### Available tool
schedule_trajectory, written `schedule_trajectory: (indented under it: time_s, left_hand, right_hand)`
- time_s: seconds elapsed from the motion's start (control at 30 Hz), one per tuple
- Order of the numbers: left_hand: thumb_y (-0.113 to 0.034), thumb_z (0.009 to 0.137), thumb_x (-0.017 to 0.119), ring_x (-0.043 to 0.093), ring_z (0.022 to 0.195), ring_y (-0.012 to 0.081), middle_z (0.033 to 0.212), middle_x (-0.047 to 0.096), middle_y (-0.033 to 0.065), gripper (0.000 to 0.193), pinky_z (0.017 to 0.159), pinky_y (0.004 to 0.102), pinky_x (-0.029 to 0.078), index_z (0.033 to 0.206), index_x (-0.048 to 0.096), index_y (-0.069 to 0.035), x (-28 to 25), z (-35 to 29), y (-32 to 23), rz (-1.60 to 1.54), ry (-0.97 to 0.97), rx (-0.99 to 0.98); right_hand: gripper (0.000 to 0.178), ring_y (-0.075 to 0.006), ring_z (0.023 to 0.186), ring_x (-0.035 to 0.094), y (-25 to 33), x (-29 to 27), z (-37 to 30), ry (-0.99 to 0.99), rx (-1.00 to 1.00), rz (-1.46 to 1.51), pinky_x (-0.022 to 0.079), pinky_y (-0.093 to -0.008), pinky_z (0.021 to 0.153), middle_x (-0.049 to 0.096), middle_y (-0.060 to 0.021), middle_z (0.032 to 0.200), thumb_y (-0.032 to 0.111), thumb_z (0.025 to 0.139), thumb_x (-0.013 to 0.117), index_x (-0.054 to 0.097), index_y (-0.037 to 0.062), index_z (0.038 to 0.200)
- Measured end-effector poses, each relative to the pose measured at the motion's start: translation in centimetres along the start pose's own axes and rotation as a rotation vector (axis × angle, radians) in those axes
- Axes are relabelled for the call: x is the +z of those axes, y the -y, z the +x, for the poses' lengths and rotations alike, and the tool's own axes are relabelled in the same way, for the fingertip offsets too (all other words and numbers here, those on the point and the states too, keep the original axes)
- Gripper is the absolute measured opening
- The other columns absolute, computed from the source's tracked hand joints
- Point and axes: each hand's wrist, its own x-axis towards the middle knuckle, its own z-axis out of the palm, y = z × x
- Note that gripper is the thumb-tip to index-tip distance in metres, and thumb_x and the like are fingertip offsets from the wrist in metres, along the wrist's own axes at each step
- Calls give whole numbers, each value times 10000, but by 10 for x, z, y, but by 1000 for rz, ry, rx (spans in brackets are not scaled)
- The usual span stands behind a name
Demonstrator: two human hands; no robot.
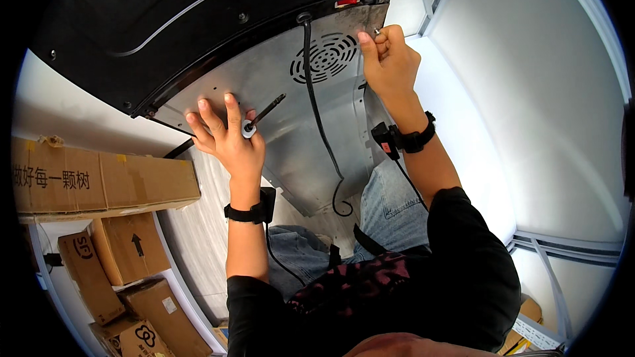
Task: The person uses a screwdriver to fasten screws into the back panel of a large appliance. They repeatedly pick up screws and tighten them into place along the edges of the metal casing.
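Left of vent (324,59), left hand (235,145) crooks screwdriver (268,110), fingers splayed (presumably bracing panel (284,155)); right of vent, right hand (395,66) pinches apparent fastener (378,31)

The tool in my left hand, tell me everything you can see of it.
The tool looks like a screwdriver: a straight, dark, seemingly metal shaft coming out of a pale handle end. The rest of the handle is hidden by your left hand, which holds it near the thumb. The shaft slants up and rightward in front of the grey metal panel; whether its tip touches that is unclear.
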Motion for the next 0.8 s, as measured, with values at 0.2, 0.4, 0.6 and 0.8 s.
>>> schedule_trajectory:
  time_s: [0.2, 0.4, 0.6, 0.8]
  left_hand:
    - [-60, 729, 689, 86, 1416, 365, 1518, 212, 160, 629, 1077, 463, 158, 1328, 512, -142, 1, 0, 0, 13, -9, -1]
    - [-72, 735, 690, 85, 1415, 366, 1515, 216, 164, 612, 1075, 462, 156, 1320, 520, -133, 0, -1, 0, 11, 2, -2]
    - [-67, 733, 689, 86, 1414, 371, 1515, 214, 168, 612, 1072, 464, 157, 1319, 521, -128, -2, 0, -1, 10, 7, 1]
    - [-67, 734, 688, 89, 1413, 372, 1517, 208, 168, 618, 1068, 462, 161, 1324, 514, -127, 0, 0, -2, 1, 18, -5]
  right_hand:
    - [197, -172, 415, 537, 7, -7, 1, 19, 103, 29, 388, -275, 407, 528, -39, 498, 172, 871, 614, 459, 56, 833]
    - [171, -209, 370, 447, -2, -3, 2, -53, -124, -39, 331, -304, 380, 435, -40, 448, 107, 870, 595, 463, 67, 769]
    - [279, -206, 353, 395, -9, -1, 7, -126, -249, -162, 282, -318, 361, 381, -40, 434, 150, 884, 589, 428, 87, 665]
    - [293, -209, 349, 397, -9, -8, 9, -49, -221, -250, 290, -303, 360, 393, -42, 433, 222, 907, 568, 465, 99, 663]
